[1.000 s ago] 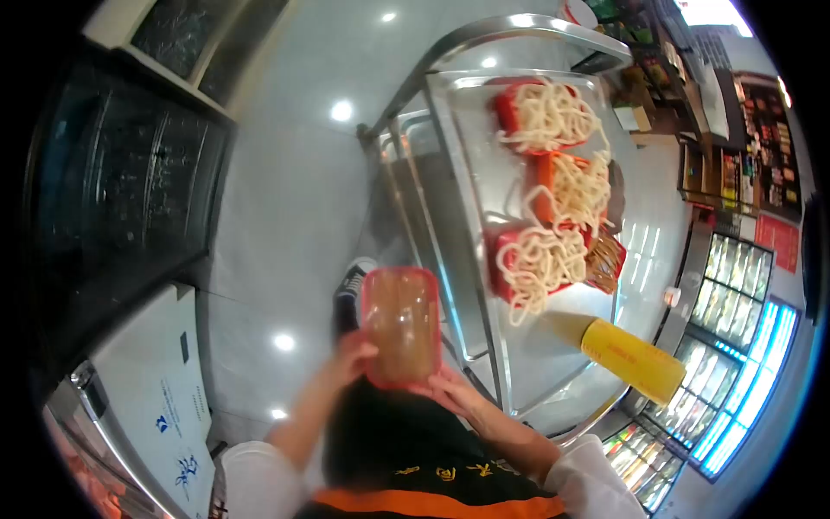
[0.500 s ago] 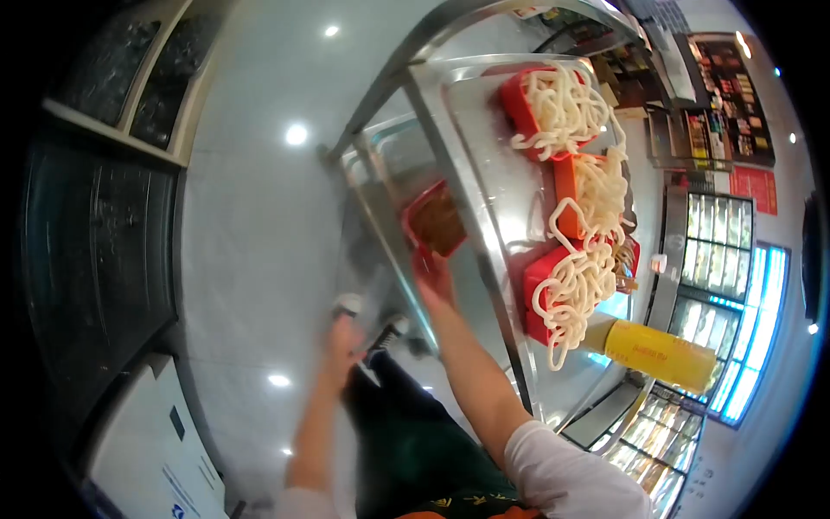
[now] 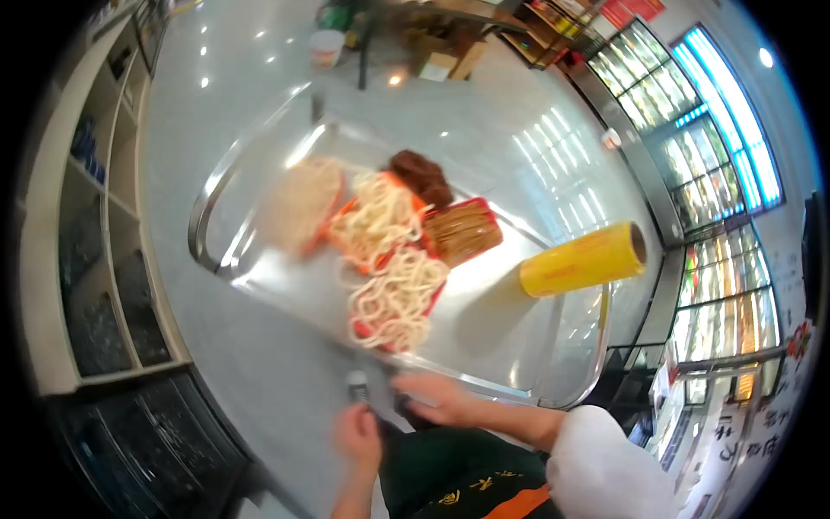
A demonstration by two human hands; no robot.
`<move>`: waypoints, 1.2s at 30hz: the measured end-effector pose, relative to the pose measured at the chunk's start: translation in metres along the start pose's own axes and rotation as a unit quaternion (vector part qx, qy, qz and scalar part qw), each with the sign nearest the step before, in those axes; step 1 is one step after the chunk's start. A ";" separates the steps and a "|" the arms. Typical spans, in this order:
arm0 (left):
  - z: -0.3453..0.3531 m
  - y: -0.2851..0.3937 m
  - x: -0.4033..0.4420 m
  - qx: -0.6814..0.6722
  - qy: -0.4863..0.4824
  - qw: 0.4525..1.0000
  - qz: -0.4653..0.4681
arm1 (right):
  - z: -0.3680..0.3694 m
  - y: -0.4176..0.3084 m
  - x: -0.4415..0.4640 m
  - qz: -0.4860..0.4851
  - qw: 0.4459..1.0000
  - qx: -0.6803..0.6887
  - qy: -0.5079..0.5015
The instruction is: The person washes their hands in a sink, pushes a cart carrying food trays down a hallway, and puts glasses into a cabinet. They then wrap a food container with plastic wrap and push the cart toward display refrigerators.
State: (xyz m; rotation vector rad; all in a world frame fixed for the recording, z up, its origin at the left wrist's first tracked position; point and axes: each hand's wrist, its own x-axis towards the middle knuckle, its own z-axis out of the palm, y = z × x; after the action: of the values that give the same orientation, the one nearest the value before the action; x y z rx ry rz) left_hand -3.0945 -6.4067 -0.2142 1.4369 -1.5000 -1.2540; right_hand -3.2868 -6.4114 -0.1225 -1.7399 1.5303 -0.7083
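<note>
My right hand (image 3: 437, 398) is by the near edge of the metal trolley's top (image 3: 484, 324), its fingers stretched out and holding nothing I can see. My left hand (image 3: 359, 434) hangs lower to the left, its fingers blurred and apart from the trolley. Nearest to both is a red box heaped with thick white noodles (image 3: 399, 298). Behind it are an orange box of white noodles (image 3: 376, 221) and a blurred box of pale noodles (image 3: 303, 203). A red box of flat brown noodles (image 3: 464, 232) and a dark brown heap (image 3: 421, 179) lie on the far side.
A yellow roll (image 3: 581, 261) stands on the right part of the trolley. Shelving (image 3: 121, 199) and a black cabinet (image 3: 143, 441) line the left. Glass-door fridges (image 3: 726, 294) are at the right, and a bucket (image 3: 327, 48) is on the far floor.
The view has swung to look down on the trolley top. My right hand has left the red container on the lower shelf and is now by the near edge.
</note>
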 end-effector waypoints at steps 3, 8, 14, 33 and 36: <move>0.051 0.090 0.055 0.021 -0.053 0.970 0.237 | -0.139 0.004 -0.041 0.007 0.891 -0.277 0.360; 0.155 0.146 0.183 0.142 -0.031 0.921 0.363 | -0.276 0.005 -0.075 0.156 0.781 -0.457 0.395; 0.224 0.157 0.268 0.464 -0.159 0.742 0.458 | -0.300 0.042 -0.100 0.140 0.841 -0.377 0.362; 0.408 0.143 0.219 0.442 -0.403 0.532 0.600 | -0.121 0.032 -0.180 0.515 0.625 0.298 0.506; 0.413 0.169 0.180 0.442 -0.489 0.472 0.586 | -0.095 0.064 -0.185 0.508 0.567 0.384 0.523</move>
State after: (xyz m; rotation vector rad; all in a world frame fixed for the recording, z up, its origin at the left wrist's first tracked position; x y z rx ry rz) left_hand -3.5597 -6.5260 -0.1955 -0.5276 -3.2564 -0.1281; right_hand -3.4281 -6.2461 -0.1070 0.5269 2.0188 -1.4835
